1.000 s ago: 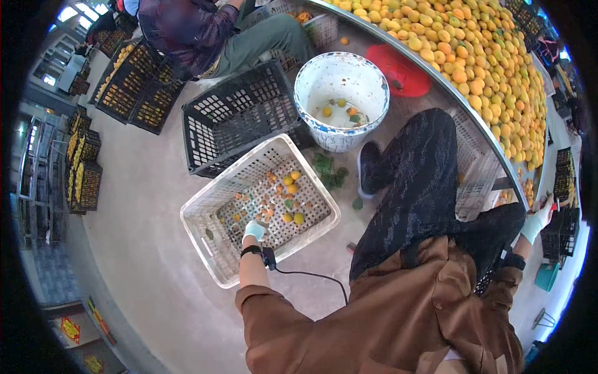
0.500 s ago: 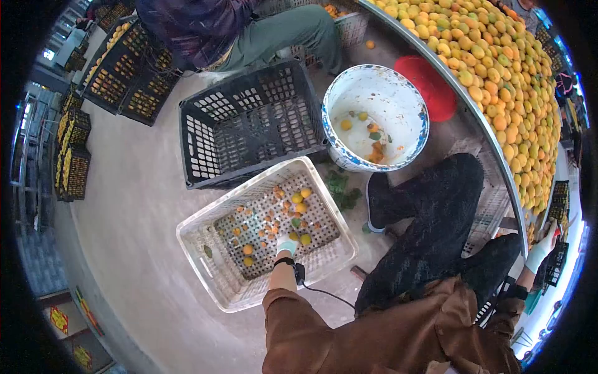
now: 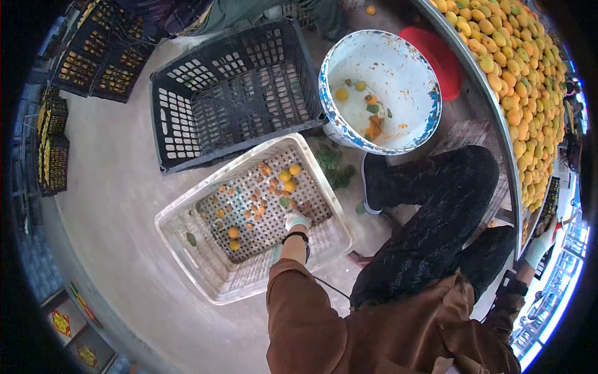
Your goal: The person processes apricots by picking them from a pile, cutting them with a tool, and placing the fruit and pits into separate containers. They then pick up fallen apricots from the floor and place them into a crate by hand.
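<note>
My left hand [image 3: 298, 220], in a white glove, reaches down into a white plastic crate [image 3: 163, 219]. Its fingers are curled toward the crate floor, and whatever they hold is hidden beneath them. Around it lie small brownish-orange bits, a green leaf [image 3: 284, 202] and several yellow fruits [image 3: 289, 186]. Two more fruits, an orange one [image 3: 233, 232] and a yellow one [image 3: 235, 245], rest left of the hand. At the far right my right hand [image 3: 539, 248], also gloved, is closed around a small red-handled tool [image 3: 564, 223], whose kind I cannot make out.
Beyond the white crate stands a black crate [image 3: 163, 134]. A white bucket [image 3: 328, 109] with fruit and scraps inside stands beside it, near a red basin [image 3: 445, 68]. Yellow-orange fruit [image 3: 517, 68] is heaped behind a metal rim. Another person's legs [image 3: 249, 15] show at the top.
The view has shifted, so the crates appear higher and further left. My left hand now covers the spot where two yellow-green fruits lay. An orange piece not seen before shows in the bucket.
</note>
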Demonstrator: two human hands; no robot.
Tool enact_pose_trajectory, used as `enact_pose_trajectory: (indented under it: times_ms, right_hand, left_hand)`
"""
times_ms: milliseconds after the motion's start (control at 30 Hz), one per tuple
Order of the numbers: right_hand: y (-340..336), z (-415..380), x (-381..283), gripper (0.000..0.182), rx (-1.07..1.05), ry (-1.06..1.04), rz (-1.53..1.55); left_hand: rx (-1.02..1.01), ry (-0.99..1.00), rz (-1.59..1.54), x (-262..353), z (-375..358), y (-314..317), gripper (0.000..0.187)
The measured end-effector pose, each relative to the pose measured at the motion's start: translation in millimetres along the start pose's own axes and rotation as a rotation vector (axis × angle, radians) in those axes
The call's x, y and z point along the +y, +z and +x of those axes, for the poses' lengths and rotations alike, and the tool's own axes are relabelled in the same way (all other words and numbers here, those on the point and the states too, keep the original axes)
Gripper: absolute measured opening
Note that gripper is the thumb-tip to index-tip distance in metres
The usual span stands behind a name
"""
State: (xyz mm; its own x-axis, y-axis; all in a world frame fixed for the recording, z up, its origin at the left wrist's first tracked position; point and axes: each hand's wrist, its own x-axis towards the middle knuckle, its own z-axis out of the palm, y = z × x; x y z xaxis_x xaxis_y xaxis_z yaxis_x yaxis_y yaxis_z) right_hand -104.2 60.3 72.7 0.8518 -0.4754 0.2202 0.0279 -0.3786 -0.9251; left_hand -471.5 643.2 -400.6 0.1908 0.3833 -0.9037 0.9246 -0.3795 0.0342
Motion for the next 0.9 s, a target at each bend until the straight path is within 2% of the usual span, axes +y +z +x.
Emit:
enact_pose_trajectory:
  times_ms: [67,100,167,200,267,300,333,367,400,433,467,500,533,567,633,667,733,767,800,833,867,900]
  right_hand:
    - [2.3,4.9,1.9,0.027,0.013,0.002,0.032]
    - [-3.1,12.1,5.8,0.027,0.008,0.016,0.028]
    - [-10.1,25.3,15.2,0.028,0.002,0.033,0.021]
    - [-14.6,32.2,21.0,0.028,-0.031,0.051,0.022]
    - [-10.2,28.8,20.7,0.028,-0.060,0.068,0.025]
    - [14.0,6.4,8.9,0.029,0.035,0.026,0.038]
    - [26.4,-5.4,1.2,0.029,0.128,-0.018,0.050]
    - [-4.4,21.6,19.0,0.032,0.077,0.011,-0.120]
    - [-4.9,21.7,18.3,0.032,0.077,0.012,-0.120]
    - [-5.2,21.7,17.5,0.034,0.081,0.042,-0.108]
    - [-4.9,21.6,17.3,0.035,0.084,0.073,-0.095]
    - [-4.4,20.7,18.6,0.035,0.083,0.076,-0.094]
    - [-4.6,19.3,21.1,0.035,0.048,0.021,-0.068]
    - [-6.0,17.8,23.1,0.035,0.016,-0.034,-0.042]
    - [4.1,9.5,20.9,0.034,0.037,-0.047,0.003]
    - [6.8,6.1,20.3,0.033,0.054,-0.060,0.045]
    - [1.7,11.1,24.8,0.031,0.015,0.012,0.037]
    - [7.1,5.2,24.5,0.028,-0.004,-0.058,0.028]
    - [16.9,-3.5,21.1,0.025,-0.024,-0.127,0.021]
    - [37.6,-18.8,7.5,0.025,0.087,-0.139,0.057]
    - [35.5,-17.0,8.7,0.025,0.087,-0.138,0.064]
    - [31.7,-12.9,11.2,0.024,0.065,-0.101,0.089]
  left_hand:
    - [-0.018,-0.029,0.045,6.7,7.0,3.7,0.058]
    - [-0.021,-0.032,0.044,7.2,9.7,4.8,0.058]
    - [-0.194,0.028,0.135,5.4,21.5,13.5,0.060]
    - [-0.196,0.027,0.136,3.0,37.6,31.1,0.060]
    - [-0.242,-0.053,0.073,-0.1,70.4,67.7,0.056]
    - [-0.324,0.082,0.211,3.2,55.7,45.8,0.066]
    - [-0.323,0.086,0.212,5.4,40.8,34.1,0.066]
    - [-0.320,0.112,0.105,6.8,24.4,23.4,0.063]
    - [-0.314,0.137,-0.004,3.9,19.8,19.0,0.062]
    - [-0.351,0.214,0.004,-5.1,17.2,9.3,0.065]
    - [-0.350,0.211,0.005,-12.2,10.1,-0.1,0.065]
    - [-0.401,0.210,-0.142,-19.1,1.2,-8.7,0.066]
    - [-0.450,0.210,-0.288,-24.5,-5.1,-17.1,0.067]
    - [-0.448,0.211,-0.285,-32.1,-5.6,-21.7,0.067]
    - [0.071,0.486,-0.084,-46.6,-11.6,-31.1,0.059]
    - [0.072,0.484,-0.082,-54.5,-16.4,-34.3,0.059]
    - [0.337,0.552,-0.478,-59.9,-48.2,-55.1,0.058]
    - [0.342,0.553,-0.477,-56.8,-67.3,-69.9,0.058]
    - [0.539,0.617,-0.319,-51.0,-88.5,-88.8,0.054]
    - [0.733,0.673,-0.154,-47.5,-105.0,-102.2,0.052]
    - [0.740,0.673,-0.153,-46.0,-115.7,-109.1,0.052]
    - [0.842,0.695,-0.135,-44.4,-124.3,-114.3,0.050]
